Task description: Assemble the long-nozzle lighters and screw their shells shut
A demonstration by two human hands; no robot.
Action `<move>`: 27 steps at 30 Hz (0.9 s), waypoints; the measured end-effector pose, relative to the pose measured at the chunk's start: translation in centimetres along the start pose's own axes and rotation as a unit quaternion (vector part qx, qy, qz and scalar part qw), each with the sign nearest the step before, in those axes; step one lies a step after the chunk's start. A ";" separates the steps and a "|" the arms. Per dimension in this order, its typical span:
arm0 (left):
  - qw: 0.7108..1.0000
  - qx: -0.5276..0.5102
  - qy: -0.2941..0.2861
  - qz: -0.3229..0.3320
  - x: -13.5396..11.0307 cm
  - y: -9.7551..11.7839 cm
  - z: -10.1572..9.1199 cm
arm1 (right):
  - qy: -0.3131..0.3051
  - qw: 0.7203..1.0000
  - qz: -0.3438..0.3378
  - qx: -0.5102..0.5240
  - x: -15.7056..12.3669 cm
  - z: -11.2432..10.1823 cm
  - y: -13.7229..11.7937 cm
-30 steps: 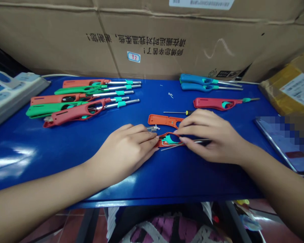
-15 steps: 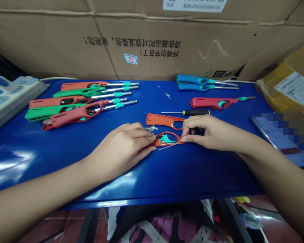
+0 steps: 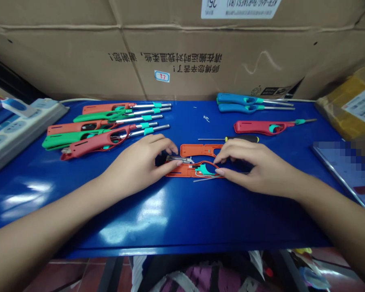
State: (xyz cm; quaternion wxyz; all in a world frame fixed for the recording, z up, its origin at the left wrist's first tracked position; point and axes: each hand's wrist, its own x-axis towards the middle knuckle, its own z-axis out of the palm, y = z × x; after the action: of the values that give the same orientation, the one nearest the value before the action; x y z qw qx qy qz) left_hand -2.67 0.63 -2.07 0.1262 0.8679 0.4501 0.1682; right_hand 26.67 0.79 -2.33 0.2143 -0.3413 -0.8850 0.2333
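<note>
An orange lighter half-shell (image 3: pixel 182 172) lies open on the blue table, with a teal trigger (image 3: pixel 204 170) and a thin white wire in it. My right hand (image 3: pixel 249 168) has thumb and index finger around the shell's right end. A thin clear tube (image 3: pixel 204 179) runs along the shell's front edge, partly under my right hand. Behind the shell's left part is a small clear fuel tank (image 3: pixel 182 159) with a white tip. My left hand (image 3: pixel 146 158) is at this tank, thumb in front and fingers behind, spread apart. The matching orange half-shell (image 3: pixel 197 150) lies just beyond.
A screwdriver (image 3: pixel 241 139) lies behind the shells. Several assembled lighters (image 3: pixel 100 142) are at left; blue lighters (image 3: pixel 239 107) and a red one (image 3: pixel 258 127) are at right. A power strip (image 3: pixel 24 129), phone (image 3: pixel 346 174), taped parcel (image 3: pixel 349 97) and big carton (image 3: pixel 182 48) edge the table.
My left hand has come off the half-shell's left part and opened around the fuel tank. My right hand stays at the shell's right end. The view has shifted slightly.
</note>
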 end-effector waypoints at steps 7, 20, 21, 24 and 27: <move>0.998 -0.057 -0.025 -0.022 0.1 -0.2 0.9 | -0.041 0.992 -0.087 -0.088 -0.1 2.2 -0.8; 0.983 -0.182 0.015 -0.016 0.1 1.6 0.4 | -0.023 0.992 -0.073 -0.100 0.0 2.5 -1.0; 0.978 -0.207 0.002 -0.027 0.0 1.8 0.3 | -0.024 0.993 -0.074 -0.094 0.0 2.6 -1.0; 0.964 -0.260 -0.032 -0.041 -0.1 2.2 0.3 | -0.011 0.997 -0.061 -0.036 0.1 2.8 -1.0; 0.962 -0.268 -0.041 -0.037 -0.2 2.3 0.4 | 0.005 0.999 -0.032 0.042 0.1 2.7 -1.2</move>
State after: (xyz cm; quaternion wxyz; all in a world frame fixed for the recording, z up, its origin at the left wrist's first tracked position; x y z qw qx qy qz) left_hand -0.90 -0.82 -1.58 0.3784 0.7912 0.4151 0.2419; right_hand 24.53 -0.62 -3.81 0.2402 -0.3043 -0.8839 0.2617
